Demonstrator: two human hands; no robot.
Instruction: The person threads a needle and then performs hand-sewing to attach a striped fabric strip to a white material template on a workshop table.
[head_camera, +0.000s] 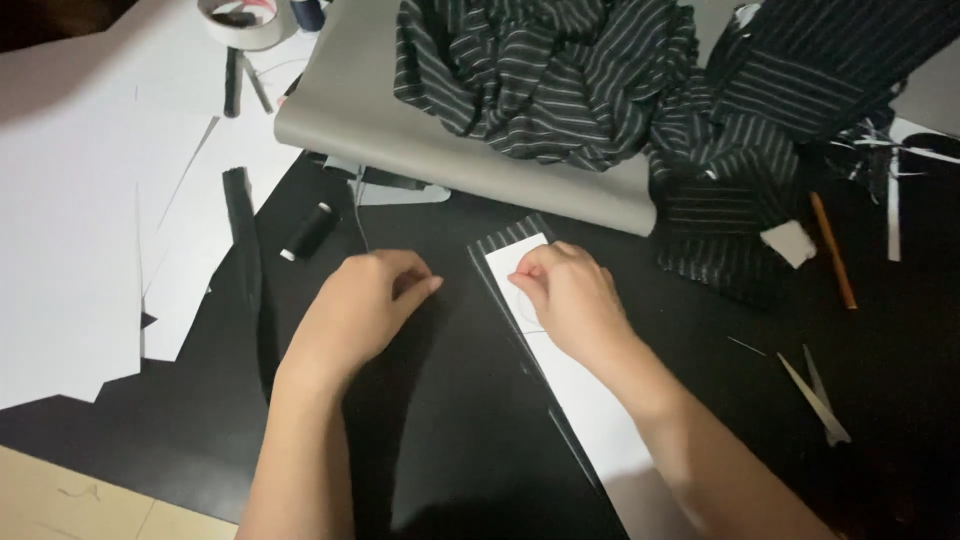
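Left hand (365, 300): fingers curled in, thumb and forefinger pinched together at the tip; whatever sits in the pinch is too fine to make out. It rests low over the black surface (450, 440).

Right hand (565, 300): fingers bunched and closed, knuckles up, fingertips pressing on the upper end of a long white paper strip (590, 410). Cannot tell whether anything is gripped inside the fingers. The strip runs from under this hand back along the forearm toward the wearer. It lies on a narrow striped fabric strip (500, 240), whose dark pinstriped edge shows just beyond the fingertips and along the side facing the left hand. A faint curved line, possibly thread, shows on the paper just beside the hand.

The two hands are near each other, apart, with bare black surface between them.

Beyond the left hand, away from the wearer: a black thread spool (310, 231) lying on its side. Outboard of that hand: loose white paper sheets (90, 240).

Beyond both hands: a grey roll of material (400, 140) with a heap of black pinstriped fabric (560, 80) on it.

Outboard of the right hand: a brown pencil (832, 250), and nearer the wearer a pair of small pale snips (815, 400), well apart from the hand.
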